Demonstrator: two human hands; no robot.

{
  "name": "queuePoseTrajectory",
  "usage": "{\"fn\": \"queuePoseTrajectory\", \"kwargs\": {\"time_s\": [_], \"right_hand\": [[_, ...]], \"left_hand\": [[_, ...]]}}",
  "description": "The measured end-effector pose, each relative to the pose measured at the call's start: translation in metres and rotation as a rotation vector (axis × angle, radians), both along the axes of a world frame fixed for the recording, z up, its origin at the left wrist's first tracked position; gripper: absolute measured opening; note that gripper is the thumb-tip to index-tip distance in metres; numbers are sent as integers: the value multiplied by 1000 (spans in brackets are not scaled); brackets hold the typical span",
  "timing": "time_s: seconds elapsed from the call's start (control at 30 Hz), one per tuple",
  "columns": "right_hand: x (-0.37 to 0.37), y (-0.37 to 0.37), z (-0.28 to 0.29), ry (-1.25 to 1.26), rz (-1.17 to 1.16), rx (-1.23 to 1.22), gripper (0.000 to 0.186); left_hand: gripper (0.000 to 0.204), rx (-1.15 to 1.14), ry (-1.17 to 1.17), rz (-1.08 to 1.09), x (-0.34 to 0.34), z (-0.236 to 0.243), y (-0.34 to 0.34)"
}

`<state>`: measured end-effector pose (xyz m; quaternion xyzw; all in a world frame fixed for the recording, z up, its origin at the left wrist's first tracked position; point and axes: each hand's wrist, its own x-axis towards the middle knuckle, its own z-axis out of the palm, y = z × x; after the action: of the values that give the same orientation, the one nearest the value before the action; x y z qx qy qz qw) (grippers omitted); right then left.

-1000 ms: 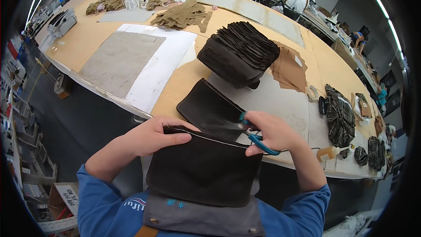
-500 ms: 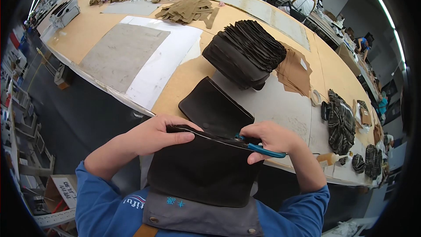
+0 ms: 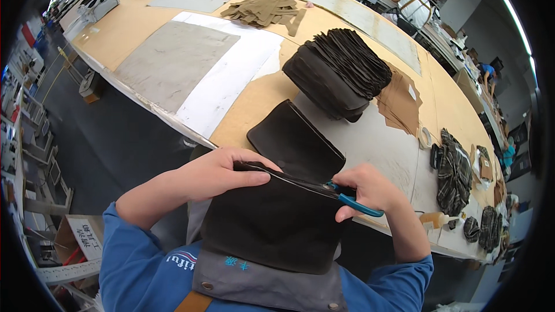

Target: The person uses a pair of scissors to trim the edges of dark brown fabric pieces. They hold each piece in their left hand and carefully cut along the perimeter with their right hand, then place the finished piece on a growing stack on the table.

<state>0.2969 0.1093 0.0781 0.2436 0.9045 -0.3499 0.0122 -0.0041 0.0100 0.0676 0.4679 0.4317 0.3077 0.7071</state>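
A dark, flat fabric panel, like a bag piece (image 3: 272, 225), hangs in front of my apron with its upper edge raised. My left hand (image 3: 234, 174) is closed on that edge at its left end, thumb on the near side. At the edge's right end, my right hand (image 3: 373, 189) is closed around teal-handled scissors (image 3: 361, 204). Their pivot lies against the edge; the blades are hidden by the dark material. Just beyond, another dark panel (image 3: 295, 138) rests on the table's near edge.
A thick stack of dark folded pieces (image 3: 338, 75) stands on the table (image 3: 248, 107). Brown strips (image 3: 263, 8) lie farther back. To the right are a tape roll (image 3: 425, 137), plaid bundles (image 3: 454, 173) and a glue-like bottle (image 3: 436, 219). Other people sit beyond.
The whole view has shifted, so the table and its contents appear farther right. Both hands keep their grip on the panel edge and the scissors, with little visible change between them.
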Motion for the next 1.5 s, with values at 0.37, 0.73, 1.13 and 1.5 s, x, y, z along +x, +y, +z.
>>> {"fn": "queuePoseTrajectory", "kwargs": {"time_s": [0.37, 0.73, 1.13, 1.5], "right_hand": [[2, 1, -8, 48, -1, -39, 65], [6, 2, -17, 108, -4, -41, 65], [-12, 0, -11, 5, 57, 74, 75], [-14, 4, -14, 60, 72, 85, 70]], "left_hand": [[29, 75, -34, -23, -1, -5, 3], [27, 89, -15, -19, 0, -6, 5], [29, 161, 97, -42, 1, -10, 7], [31, 121, 97, -58, 2, -7, 9]]}}
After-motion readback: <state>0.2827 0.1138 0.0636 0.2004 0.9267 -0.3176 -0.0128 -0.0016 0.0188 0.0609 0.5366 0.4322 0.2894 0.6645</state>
